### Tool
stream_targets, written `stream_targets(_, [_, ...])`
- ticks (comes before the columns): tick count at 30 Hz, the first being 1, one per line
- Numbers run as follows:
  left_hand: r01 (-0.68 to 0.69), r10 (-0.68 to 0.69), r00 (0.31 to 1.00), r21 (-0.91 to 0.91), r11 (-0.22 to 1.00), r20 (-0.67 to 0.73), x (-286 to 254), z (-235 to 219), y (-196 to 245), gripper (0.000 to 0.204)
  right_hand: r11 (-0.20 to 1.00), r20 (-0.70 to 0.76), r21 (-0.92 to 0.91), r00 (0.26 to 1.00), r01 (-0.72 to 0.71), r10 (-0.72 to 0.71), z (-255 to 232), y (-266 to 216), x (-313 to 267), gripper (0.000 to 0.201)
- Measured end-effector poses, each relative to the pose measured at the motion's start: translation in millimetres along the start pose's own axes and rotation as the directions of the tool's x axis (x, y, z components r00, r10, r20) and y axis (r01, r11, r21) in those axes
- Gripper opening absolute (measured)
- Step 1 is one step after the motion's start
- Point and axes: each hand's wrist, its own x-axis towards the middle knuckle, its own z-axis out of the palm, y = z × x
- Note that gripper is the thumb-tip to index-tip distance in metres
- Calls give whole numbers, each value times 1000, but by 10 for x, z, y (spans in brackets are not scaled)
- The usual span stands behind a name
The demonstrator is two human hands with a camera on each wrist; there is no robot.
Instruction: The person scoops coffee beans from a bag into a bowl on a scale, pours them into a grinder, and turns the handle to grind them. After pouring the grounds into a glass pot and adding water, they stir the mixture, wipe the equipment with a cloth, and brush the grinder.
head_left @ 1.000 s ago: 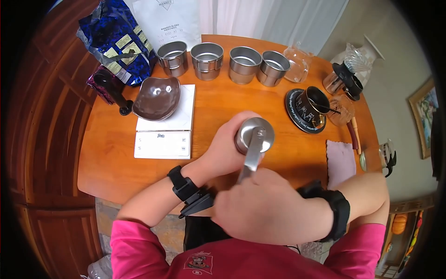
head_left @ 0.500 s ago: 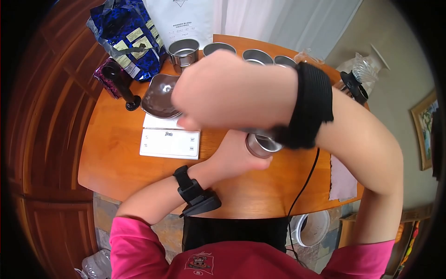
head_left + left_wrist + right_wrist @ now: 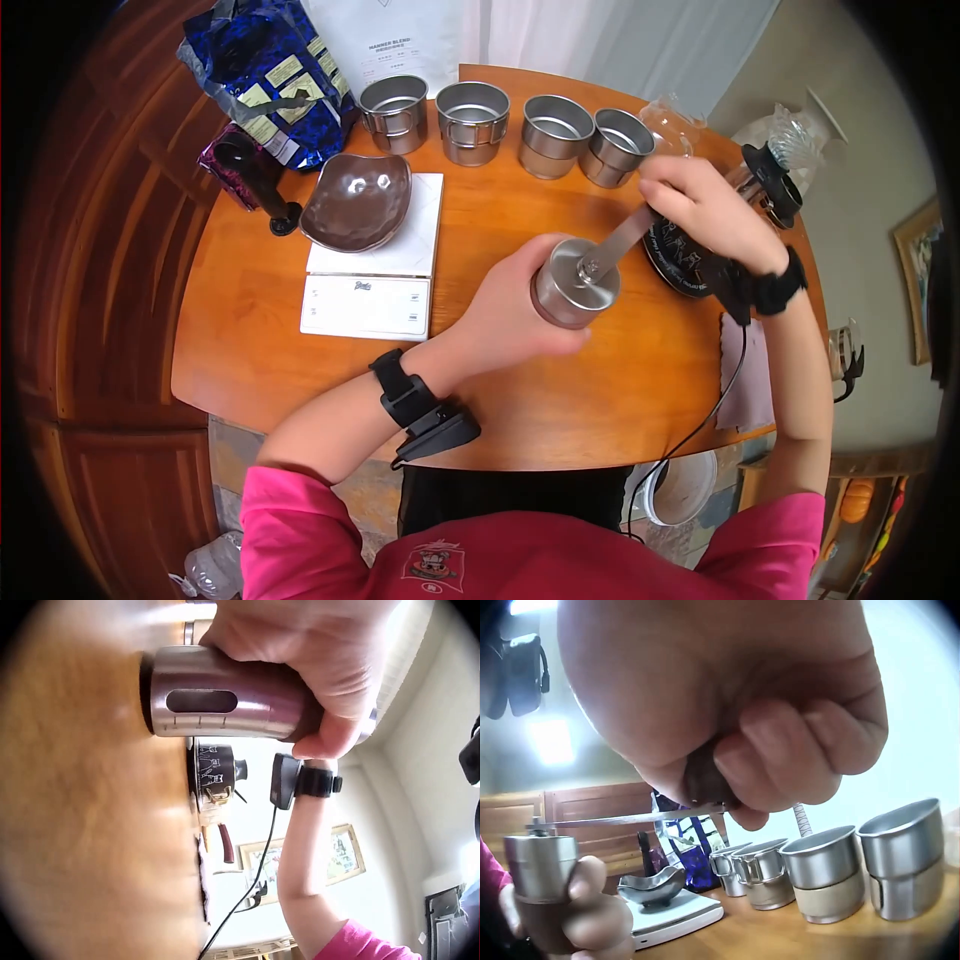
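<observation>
My left hand (image 3: 500, 315) grips the body of a steel hand coffee grinder (image 3: 255, 697), thumb and fingers wrapped round its dark band. In the left wrist view the grinder stands upright with its base at the wooden tabletop (image 3: 97, 825); a slotted window shows low on its side. From the lid, the crank handle (image 3: 622, 240) points away to the right. My right hand (image 3: 710, 215) holds its dark knob (image 3: 705, 776) in curled fingers. Left of the grinder, a brown wavy bowl (image 3: 358, 205) sits on a white scale (image 3: 365, 308).
Several steel cups (image 3: 472, 125) line the back, before a blue bag (image 3: 270, 90) and a white bag (image 3: 400, 50). A black patterned cup (image 3: 214, 765) stands beyond the right hand. A mauve cloth (image 3: 747, 385) lies at the right edge; a black cable (image 3: 700, 425) hangs from the right wrist.
My right hand has swung the crank round, from near my body, over the far left, to the far right. The left hand has kept its grip on the grinder.
</observation>
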Motion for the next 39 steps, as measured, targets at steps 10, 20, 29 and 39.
stream_targets(10, [-106,103,992,47,993,71,23,-14,-84,67,985,-375,43,911,-166,169,395,-328,-1053,34])
stream_targets(20, [-152,152,988,-33,988,23,-20,-7,-112,60,958,-188,-276,972,83,-139,660,-1036,-1304,33])
stream_targets(29, [-186,185,983,-42,982,-14,-34,14,-112,59,808,-72,-546,949,220,-307,900,-1530,-877,33])
stream_targets(39, [164,-123,985,-444,881,119,-190,-51,51,50,758,52,-428,851,492,-522,999,-1565,75,26])
